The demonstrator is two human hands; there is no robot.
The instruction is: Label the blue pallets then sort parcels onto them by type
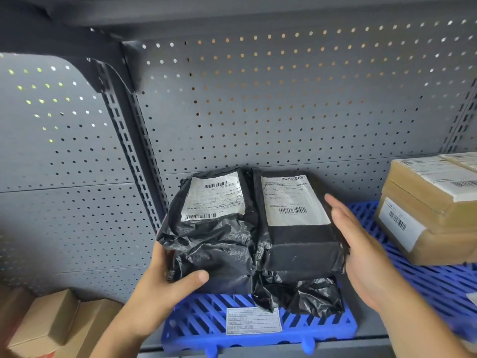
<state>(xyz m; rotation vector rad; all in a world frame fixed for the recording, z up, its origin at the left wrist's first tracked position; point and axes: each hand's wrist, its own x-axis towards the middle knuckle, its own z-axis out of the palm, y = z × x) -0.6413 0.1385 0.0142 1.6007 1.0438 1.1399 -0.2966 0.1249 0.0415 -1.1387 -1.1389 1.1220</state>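
Just below our hands the blue pallet (204,315) carries its label (254,320). On it, our left hand (165,277) grips the crumpled black parcel (214,236). Our right hand (361,254), fingers straight, touches the boxy black parcel (299,244) beside. Sorting step, we judge; next, push both back evenly.

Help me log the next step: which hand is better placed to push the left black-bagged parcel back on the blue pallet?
Probably left. The left hand grips the front corner of the left black-bagged parcel; the right hand lies open beside the right black-bagged parcel.
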